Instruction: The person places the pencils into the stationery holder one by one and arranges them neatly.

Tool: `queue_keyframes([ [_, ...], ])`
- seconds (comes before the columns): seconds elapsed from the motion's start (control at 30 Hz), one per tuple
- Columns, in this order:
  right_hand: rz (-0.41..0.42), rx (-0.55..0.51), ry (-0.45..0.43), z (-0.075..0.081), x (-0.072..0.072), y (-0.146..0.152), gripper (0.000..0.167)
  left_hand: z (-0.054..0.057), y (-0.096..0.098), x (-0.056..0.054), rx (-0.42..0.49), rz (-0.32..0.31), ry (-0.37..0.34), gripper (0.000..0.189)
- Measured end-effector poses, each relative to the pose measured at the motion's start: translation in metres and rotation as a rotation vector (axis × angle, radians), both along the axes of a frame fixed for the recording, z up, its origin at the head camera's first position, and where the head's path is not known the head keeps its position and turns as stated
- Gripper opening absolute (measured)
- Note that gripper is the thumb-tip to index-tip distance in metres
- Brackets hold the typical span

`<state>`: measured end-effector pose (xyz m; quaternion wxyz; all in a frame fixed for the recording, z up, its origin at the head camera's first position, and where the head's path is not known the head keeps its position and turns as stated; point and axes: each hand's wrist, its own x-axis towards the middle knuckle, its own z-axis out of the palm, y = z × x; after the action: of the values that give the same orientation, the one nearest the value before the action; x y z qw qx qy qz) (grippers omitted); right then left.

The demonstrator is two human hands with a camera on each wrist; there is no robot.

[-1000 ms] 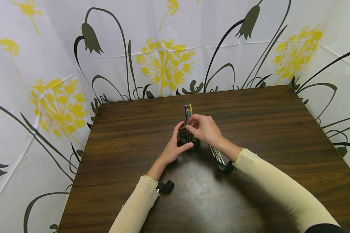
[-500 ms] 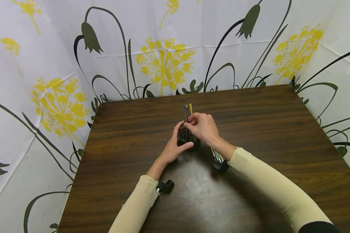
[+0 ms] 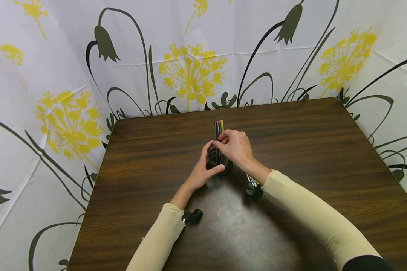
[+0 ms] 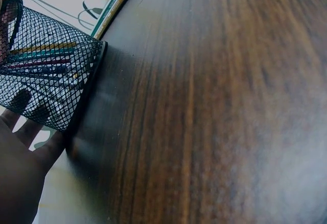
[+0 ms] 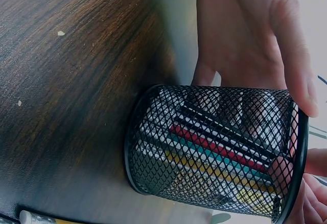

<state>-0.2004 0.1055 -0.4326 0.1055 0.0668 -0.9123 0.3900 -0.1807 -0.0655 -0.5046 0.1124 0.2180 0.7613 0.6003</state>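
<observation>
A black wire-mesh pencil cup (image 5: 153, 152) stands upright on the table, filling much of the right wrist view. My left hand (image 3: 199, 174) grips its left side, thumb at the front and fingers round the back. Several colored pencils (image 3: 219, 130) stand in it, their upper ends above the rim; red, teal and yellow ones show through the mesh. Over the rim, my right hand (image 3: 238, 148) pinches a pencil among them between thumb and fingers; which pencil is partly hidden. More colored pencils (image 3: 251, 181) lie on the table under the right forearm, partly covered by it.
The dark wood-grain table (image 3: 149, 150) carries all of this. A white curtain (image 3: 135, 75) with yellow and grey-green flowers hangs behind it and along both sides. Black wrist cameras (image 3: 192, 216) sit at both wrists.
My right hand has shifted slightly left and forward over the cup, and the pinched pencil now stands in line with the others. The left hand and cup stay in place.
</observation>
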Motion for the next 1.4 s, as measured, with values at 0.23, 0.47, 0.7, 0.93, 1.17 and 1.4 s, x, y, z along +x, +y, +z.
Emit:
queue_keyframes([
  [0.23,-0.004,0.018,-0.001,-0.001,-0.001,0.000,0.016,-0.001,0.001,0.001,0.003,-0.001,-0.009,0.087],
  [0.47,-0.001,0.030,-0.003,-0.002,0.000,0.000,0.016,-0.002,0.001,0.001,0.000,0.005,-0.020,0.085],
  [0.7,0.038,0.007,-0.004,-0.001,0.001,0.004,0.016,-0.002,0.001,0.001,-0.009,0.007,-0.030,0.084],
  [0.93,0.089,-0.111,0.012,0.004,0.003,0.021,0.018,-0.001,0.003,0.000,-0.003,0.003,-0.023,0.084],
  [1.17,-0.003,-0.147,0.000,-0.001,-0.004,0.057,0.026,-0.003,0.004,-0.002,0.027,-0.006,0.001,0.084],
  [1.4,-0.021,-0.049,-0.253,-0.022,-0.009,0.088,0.024,-0.002,0.003,-0.001,0.015,0.004,0.005,0.085],
])
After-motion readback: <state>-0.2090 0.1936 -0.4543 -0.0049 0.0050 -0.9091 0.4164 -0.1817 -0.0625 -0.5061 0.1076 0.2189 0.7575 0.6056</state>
